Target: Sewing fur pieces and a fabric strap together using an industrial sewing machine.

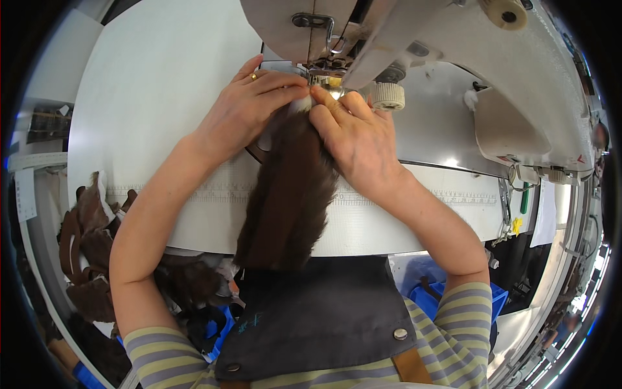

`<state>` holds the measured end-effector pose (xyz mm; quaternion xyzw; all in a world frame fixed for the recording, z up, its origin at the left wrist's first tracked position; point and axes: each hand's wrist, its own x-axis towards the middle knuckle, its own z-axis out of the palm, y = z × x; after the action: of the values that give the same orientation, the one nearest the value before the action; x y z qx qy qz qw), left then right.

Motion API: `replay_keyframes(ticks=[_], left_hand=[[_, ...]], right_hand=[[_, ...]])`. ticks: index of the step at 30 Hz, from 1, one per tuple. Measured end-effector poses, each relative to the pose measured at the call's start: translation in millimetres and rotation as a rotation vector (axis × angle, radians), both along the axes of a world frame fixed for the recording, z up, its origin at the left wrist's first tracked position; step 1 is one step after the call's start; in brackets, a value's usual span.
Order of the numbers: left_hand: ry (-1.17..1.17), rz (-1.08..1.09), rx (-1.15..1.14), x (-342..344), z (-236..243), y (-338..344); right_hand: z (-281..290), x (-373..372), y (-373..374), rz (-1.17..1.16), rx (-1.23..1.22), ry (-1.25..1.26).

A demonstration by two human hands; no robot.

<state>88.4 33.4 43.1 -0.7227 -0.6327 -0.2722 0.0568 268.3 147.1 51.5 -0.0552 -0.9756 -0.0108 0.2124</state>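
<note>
A long strip of dark brown fur [285, 194] with a pale upper end runs from under the sewing machine's needle area [327, 74] down over the white tabletop's front edge. My left hand [256, 104] holds the strip's upper end from the left, fingers bent together at the presser foot, a ring on one finger. My right hand [350, 133] grips the same end from the right, index fingertip beside the left fingertips at the foot, other fingers curled. What lies under my fingertips is partly hidden.
The machine head [427, 32] overhangs the top and right. A printed ruler [421, 193] crosses the tabletop [149, 65]. Brown fur scraps [91, 253] pile at the lower left. Blue bins [495, 301] sit below the table. Small tools [523, 198] lie at the right edge.
</note>
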Motion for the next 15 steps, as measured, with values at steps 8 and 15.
replay_keyframes(ticks=[8,15], left_hand=[[-0.056,-0.002,0.086,3.8,0.6,6.4],[-0.069,0.017,0.156,4.0,-3.4,8.5]], right_hand=[[-6.9,-5.6,2.0,0.055,0.003,0.232],[-5.0,-1.9,7.8,0.042,0.011,0.138]])
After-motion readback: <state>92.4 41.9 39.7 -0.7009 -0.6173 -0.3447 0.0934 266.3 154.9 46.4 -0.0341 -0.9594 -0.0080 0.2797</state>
